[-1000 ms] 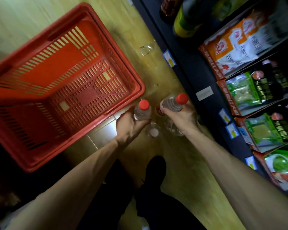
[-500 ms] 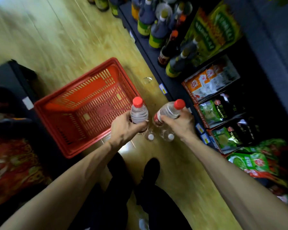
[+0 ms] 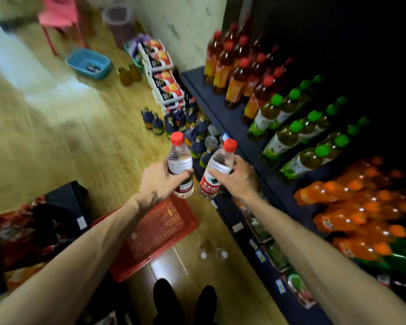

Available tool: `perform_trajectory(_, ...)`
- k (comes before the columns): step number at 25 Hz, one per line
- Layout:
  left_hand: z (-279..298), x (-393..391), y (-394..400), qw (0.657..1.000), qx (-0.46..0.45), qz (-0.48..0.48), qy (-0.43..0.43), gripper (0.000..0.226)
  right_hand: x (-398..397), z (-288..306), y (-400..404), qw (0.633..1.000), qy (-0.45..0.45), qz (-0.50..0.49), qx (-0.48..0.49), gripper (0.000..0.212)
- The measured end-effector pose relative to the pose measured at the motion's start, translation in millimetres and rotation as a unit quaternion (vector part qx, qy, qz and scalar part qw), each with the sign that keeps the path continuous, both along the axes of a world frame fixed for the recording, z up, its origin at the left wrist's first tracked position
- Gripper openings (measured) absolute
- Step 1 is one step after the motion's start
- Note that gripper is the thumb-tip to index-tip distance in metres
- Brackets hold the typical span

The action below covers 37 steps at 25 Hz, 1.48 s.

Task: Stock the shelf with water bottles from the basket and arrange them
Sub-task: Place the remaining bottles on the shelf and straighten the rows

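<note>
Water bottles, one in the left hand [image 3: 158,181] and one [image 3: 215,171] in the right hand [image 3: 238,179], were gripped round their middles, caps up, held above the red basket [image 3: 159,231], apparently ready for the shelf [image 3: 223,113] alongside.

I see bare room along the front lip of the dark blue shelf [image 3: 223,118]; behind that lip, green-capped tea bottles [image 3: 288,134] and orange soda bottles [image 3: 352,207] block it.
</note>
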State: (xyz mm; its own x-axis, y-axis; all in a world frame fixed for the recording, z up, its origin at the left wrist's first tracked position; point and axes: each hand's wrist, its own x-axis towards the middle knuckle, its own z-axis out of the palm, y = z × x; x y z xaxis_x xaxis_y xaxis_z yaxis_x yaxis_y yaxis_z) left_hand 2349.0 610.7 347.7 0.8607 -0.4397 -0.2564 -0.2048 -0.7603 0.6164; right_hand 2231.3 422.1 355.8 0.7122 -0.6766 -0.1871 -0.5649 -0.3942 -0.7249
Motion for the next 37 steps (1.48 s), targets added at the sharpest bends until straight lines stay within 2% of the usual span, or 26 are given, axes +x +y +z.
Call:
perform_trajectory(2,50,17,-7,0.999,-0.031,-0.008,-0.03,0.063,18,45,-3,0.999,-0.037,-0.011,-0.011,0.053)
perform_trajectory(3,73,23,-9,0.998,-0.049,-0.008,-0.039,0.071,26,65,-3,0.998,-0.055,-0.014,-0.017,0.061)
perform_trajectory(5,123,38,-14,0.994,-0.088,-0.007,-0.064,0.072,41,115,-5,0.995,-0.091,-0.036,-0.021,0.075)
perform_trajectory(8,204,61,-19,0.986,-0.119,-0.034,-0.112,0.068,60,190,-11,0.988,-0.136,-0.065,-0.027,0.067)
perform_trajectory(12,291,86,-30,0.967,-0.151,-0.068,-0.195,0.075,76,269,-21,0.977,-0.188,-0.085,-0.057,0.068)
perform_trajectory(15,337,86,-51,0.953,-0.192,-0.07,-0.225,0.061,71,319,-31,0.967,-0.214,-0.103,-0.092,0.06)
perform_trajectory(17,358,86,-70,0.942,-0.214,-0.084,-0.245,0.059,67,348,-42,0.961,-0.222,-0.108,-0.129,0.054)
perform_trajectory(22,404,83,-122,0.922,-0.224,-0.153,-0.278,0.076,62,401,-81,0.941,-0.257,-0.152,-0.16,0.055)
perform_trajectory(27,448,97,-167,0.897,-0.255,-0.164,-0.322,0.059,57,442,-120,0.908,-0.321,-0.221,-0.154,0.049)
perform_trajectory(30,464,105,-189,0.891,-0.292,-0.142,-0.316,0.058,51,462,-143,0.889,-0.348,-0.258,-0.146,0.051)
perform_trajectory(33,471,111,-208,0.886,-0.323,-0.139,-0.302,0.052,45,470,-162,0.883,-0.343,-0.28,-0.154,0.052)
perform_trajectory(37,474,119,-229,0.887,-0.333,-0.151,-0.283,0.052,39,465,-168,0.886,-0.315,-0.289,-0.177,0.042)
